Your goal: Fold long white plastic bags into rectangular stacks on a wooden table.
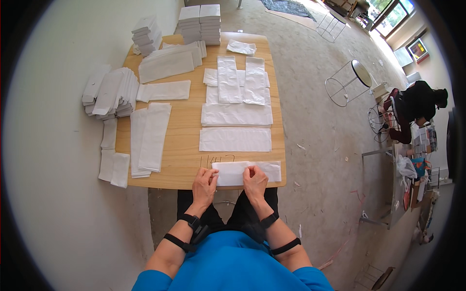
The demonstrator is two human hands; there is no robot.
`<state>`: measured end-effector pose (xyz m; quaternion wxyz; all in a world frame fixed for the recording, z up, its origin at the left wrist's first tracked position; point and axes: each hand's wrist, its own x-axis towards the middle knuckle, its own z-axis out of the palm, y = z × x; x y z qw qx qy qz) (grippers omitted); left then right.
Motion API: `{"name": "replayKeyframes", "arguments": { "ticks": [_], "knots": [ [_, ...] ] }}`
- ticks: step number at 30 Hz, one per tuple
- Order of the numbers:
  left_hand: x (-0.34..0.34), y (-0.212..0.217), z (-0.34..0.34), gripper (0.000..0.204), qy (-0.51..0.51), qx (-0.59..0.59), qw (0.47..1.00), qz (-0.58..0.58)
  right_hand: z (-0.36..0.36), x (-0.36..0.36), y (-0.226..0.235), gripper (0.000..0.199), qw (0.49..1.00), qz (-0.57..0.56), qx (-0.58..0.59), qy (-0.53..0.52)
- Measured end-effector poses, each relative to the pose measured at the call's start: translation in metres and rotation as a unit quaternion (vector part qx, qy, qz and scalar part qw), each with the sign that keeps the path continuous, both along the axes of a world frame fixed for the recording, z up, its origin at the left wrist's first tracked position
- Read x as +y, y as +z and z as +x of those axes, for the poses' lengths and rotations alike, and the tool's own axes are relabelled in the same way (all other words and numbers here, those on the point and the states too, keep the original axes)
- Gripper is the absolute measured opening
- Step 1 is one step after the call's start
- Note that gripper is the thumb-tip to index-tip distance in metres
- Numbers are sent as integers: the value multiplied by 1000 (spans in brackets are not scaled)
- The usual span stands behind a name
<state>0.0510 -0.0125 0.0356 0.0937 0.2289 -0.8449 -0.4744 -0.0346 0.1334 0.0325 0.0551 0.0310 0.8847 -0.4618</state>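
Observation:
A flat white paper strip (230,175) lies along the near edge of the wooden table (187,145). My left hand (205,185) is closed at the strip's left end, with thumb and fingertips pinched on its edge. On the strip's upper side, right of its middle, my right hand (256,181) pinches with bent fingers. What lies under those fingertips is hidden. Just beyond is a wider white strip (235,139). Past it, overlapping white sheets (236,114) carry two upright folded pieces (255,81).
Fanned white strips (154,138) and a pile of white folded pieces (116,92) line the table's left side, by the wall. White stacks (200,23) stand at the far end. Stools (360,73) are on the floor to the right, where another person (416,104) bends near a cluttered table.

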Motion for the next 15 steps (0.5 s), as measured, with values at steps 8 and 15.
{"name": "replayKeyframes", "arguments": {
  "ticks": [8, 15],
  "knots": [
    [-2, -5, -1, 19, -5, -21, 1000, -4, -2, 3, -9, 16, 1000, 12, 5, 10],
    [-1, -10, -4, 20, -4, -55, 998, -17, -5, 7, -17, 14, 999, -1, 30, 29]
  ]
}}
